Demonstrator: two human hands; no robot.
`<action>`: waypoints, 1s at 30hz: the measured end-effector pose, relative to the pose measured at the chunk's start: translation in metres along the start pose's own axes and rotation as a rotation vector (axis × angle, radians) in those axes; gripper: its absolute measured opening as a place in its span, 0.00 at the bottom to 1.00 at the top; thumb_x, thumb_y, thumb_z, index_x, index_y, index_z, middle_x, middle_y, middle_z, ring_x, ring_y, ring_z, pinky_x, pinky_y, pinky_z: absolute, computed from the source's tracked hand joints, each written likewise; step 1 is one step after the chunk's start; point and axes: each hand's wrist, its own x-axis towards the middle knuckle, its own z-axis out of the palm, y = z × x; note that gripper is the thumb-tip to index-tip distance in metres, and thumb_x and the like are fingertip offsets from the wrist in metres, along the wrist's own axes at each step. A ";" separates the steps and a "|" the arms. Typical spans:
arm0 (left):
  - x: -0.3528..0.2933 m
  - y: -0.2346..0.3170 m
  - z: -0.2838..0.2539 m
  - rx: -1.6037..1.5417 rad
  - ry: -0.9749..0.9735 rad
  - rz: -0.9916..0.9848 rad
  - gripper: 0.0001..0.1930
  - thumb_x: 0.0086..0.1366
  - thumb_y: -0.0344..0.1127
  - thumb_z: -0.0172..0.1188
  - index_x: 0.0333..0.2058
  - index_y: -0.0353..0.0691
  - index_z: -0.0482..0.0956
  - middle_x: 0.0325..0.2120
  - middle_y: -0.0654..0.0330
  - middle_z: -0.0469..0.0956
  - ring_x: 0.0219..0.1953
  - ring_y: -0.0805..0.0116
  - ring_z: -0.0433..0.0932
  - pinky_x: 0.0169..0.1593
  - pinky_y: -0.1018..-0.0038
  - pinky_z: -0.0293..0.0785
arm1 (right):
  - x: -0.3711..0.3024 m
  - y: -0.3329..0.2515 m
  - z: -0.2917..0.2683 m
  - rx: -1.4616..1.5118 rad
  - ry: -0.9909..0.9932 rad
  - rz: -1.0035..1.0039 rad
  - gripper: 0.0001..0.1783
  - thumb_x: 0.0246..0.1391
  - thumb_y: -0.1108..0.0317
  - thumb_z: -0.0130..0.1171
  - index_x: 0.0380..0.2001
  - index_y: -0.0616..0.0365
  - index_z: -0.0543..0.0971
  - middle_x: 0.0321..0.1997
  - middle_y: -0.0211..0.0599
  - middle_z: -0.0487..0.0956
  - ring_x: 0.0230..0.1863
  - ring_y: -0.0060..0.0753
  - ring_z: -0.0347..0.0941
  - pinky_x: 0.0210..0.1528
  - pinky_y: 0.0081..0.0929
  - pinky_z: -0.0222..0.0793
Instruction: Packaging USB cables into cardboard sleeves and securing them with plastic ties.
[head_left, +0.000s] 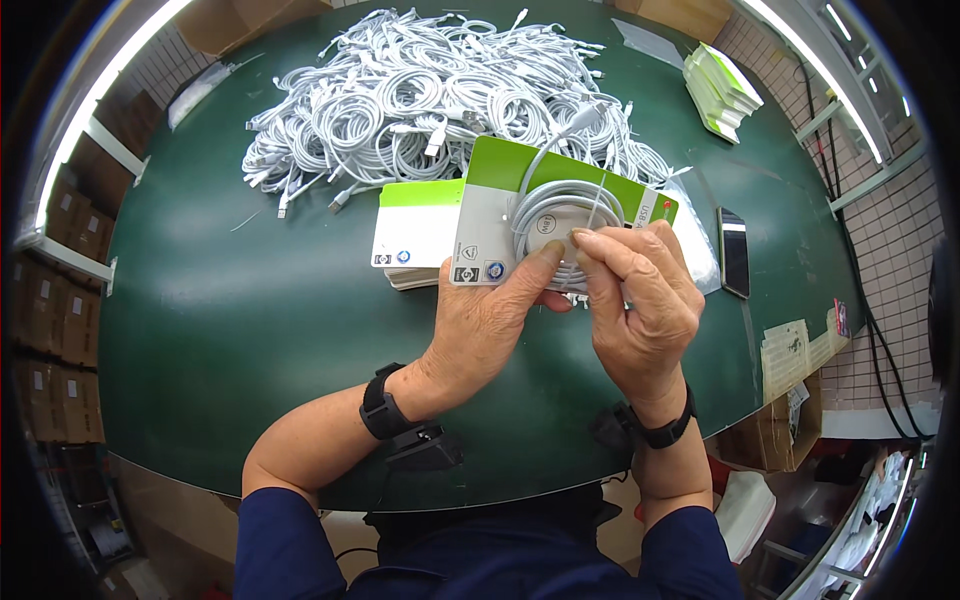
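Observation:
My left hand (490,325) grips a green and white packaging card (483,205) by its lower edge, thumb pressed on the front. A coiled white USB cable (532,215) lies against the card, its plug end sticking up past the top edge. Over the coil my right hand (645,300) pinches with thumb and forefinger; a thin clear strip (600,195) rises across the coil near those fingertips. What exactly the pinch holds is too small to make out. Just left of the held card, a stack of similar cards (415,225) lies on the green table (240,340).
A big heap of coiled white cables (420,100) covers the table's far middle. To the right lie a dark phone (733,252) and a clear plastic bag (697,240). More green and white cards (720,92) stand at the far right. A cardboard box (775,430) sits below the right edge.

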 end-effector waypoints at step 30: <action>-0.003 0.021 0.007 -0.024 -0.011 0.121 0.12 0.68 0.29 0.63 0.47 0.30 0.77 0.36 0.57 0.83 0.30 0.73 0.82 0.33 0.78 0.78 | -0.013 -0.019 -0.022 -0.090 -0.047 -0.218 0.25 0.36 0.78 0.76 0.41 0.46 0.84 0.44 0.25 0.82 0.40 0.31 0.76 0.34 0.25 0.72</action>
